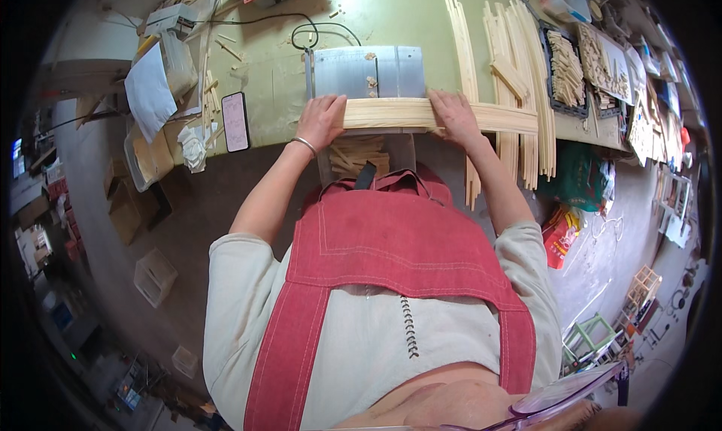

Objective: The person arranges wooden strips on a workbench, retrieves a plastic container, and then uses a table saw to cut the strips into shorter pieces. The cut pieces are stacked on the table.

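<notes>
A bundle of long, pale wooden strips (389, 113) lies crosswise at the front edge of a metal plate (342, 74) with a dark slot in it. My left hand (323, 121) grips the bundle's left end, and a bracelet circles that wrist. Farther along, my right hand (453, 117) is closed around the same bundle, with its fingers over the top and far side. Beyond the right hand the strips reach across other long strips (508, 77). Small bits of wood rest by the slot. Just below the bundle, a bin (410, 151) holds short wooden offcuts (359, 157).
A phone (235, 122) and crumpled white paper (194, 147) lie on the green table (263, 77) to the left. Behind the plate runs a black cable (301, 26). At the right stands a black crate (553, 104) with small wooden pieces. Bags (560, 232) are below.
</notes>
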The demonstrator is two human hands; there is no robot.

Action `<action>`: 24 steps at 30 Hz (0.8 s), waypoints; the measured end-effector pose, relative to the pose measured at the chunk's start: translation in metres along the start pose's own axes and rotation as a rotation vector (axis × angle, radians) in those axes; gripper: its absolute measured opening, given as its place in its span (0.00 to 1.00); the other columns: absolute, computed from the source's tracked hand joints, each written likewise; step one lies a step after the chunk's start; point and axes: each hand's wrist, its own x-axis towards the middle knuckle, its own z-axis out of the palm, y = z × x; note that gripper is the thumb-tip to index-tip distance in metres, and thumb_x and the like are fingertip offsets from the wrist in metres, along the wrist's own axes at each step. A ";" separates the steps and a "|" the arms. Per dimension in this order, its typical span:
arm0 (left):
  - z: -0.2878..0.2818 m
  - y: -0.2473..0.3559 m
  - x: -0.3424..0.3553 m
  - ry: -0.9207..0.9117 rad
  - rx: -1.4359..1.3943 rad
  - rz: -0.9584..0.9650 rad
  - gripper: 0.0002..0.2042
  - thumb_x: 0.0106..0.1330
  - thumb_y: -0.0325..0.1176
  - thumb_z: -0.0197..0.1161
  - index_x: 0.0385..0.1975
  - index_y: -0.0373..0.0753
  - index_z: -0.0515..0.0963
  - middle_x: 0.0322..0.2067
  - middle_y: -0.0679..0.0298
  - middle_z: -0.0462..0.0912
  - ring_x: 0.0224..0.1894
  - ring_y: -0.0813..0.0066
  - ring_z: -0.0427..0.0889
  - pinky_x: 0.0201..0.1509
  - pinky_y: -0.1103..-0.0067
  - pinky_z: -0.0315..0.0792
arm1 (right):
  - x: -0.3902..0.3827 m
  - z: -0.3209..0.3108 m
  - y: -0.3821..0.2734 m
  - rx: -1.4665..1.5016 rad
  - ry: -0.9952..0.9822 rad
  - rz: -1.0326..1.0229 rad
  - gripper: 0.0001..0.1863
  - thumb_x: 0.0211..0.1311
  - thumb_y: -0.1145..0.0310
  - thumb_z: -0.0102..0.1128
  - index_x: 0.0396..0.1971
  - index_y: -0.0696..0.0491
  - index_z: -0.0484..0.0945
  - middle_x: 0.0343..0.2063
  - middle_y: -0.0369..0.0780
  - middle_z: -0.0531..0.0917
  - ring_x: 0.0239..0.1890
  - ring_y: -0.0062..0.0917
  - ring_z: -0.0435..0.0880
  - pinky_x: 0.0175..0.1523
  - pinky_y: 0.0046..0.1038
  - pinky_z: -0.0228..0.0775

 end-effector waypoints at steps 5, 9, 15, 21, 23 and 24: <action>-0.001 0.001 0.002 0.004 0.005 -0.002 0.39 0.46 0.33 0.81 0.63 0.43 0.72 0.55 0.60 0.76 0.59 0.57 0.75 0.63 0.65 0.68 | 0.015 0.004 -0.026 0.157 0.080 -0.056 0.35 0.55 0.65 0.70 0.64 0.53 0.71 0.59 0.42 0.78 0.61 0.38 0.76 0.66 0.40 0.68; -0.001 0.004 0.001 -0.035 0.001 -0.025 0.40 0.46 0.33 0.80 0.63 0.41 0.71 0.56 0.59 0.75 0.59 0.56 0.74 0.64 0.64 0.68 | 0.019 0.007 -0.027 0.210 0.045 -0.097 0.33 0.54 0.69 0.67 0.63 0.54 0.71 0.56 0.42 0.78 0.59 0.38 0.77 0.65 0.40 0.69; 0.000 0.007 0.003 -0.004 0.062 0.023 0.40 0.46 0.32 0.79 0.64 0.38 0.70 0.55 0.56 0.75 0.58 0.56 0.74 0.63 0.64 0.68 | 0.019 0.022 -0.027 0.164 0.131 -0.124 0.30 0.56 0.71 0.62 0.62 0.58 0.71 0.55 0.45 0.78 0.58 0.41 0.77 0.65 0.41 0.68; 0.003 0.005 0.005 0.091 0.119 0.097 0.34 0.50 0.31 0.74 0.61 0.35 0.71 0.52 0.57 0.75 0.55 0.57 0.75 0.60 0.64 0.69 | 0.022 0.006 -0.035 0.168 0.142 -0.109 0.29 0.57 0.71 0.60 0.61 0.59 0.72 0.54 0.46 0.77 0.58 0.40 0.76 0.64 0.41 0.68; 0.002 0.002 0.010 0.073 0.112 0.086 0.33 0.51 0.32 0.73 0.61 0.35 0.71 0.51 0.57 0.75 0.55 0.57 0.75 0.60 0.64 0.69 | 0.025 0.007 -0.033 0.159 0.131 -0.101 0.28 0.57 0.71 0.60 0.61 0.59 0.72 0.54 0.45 0.77 0.58 0.40 0.76 0.64 0.41 0.68; 0.002 0.001 0.011 0.051 0.102 0.077 0.35 0.51 0.31 0.74 0.62 0.35 0.70 0.53 0.56 0.74 0.56 0.56 0.74 0.61 0.64 0.68 | 0.027 0.008 -0.031 0.151 0.130 -0.100 0.28 0.57 0.71 0.60 0.61 0.59 0.72 0.54 0.45 0.77 0.58 0.40 0.76 0.64 0.41 0.68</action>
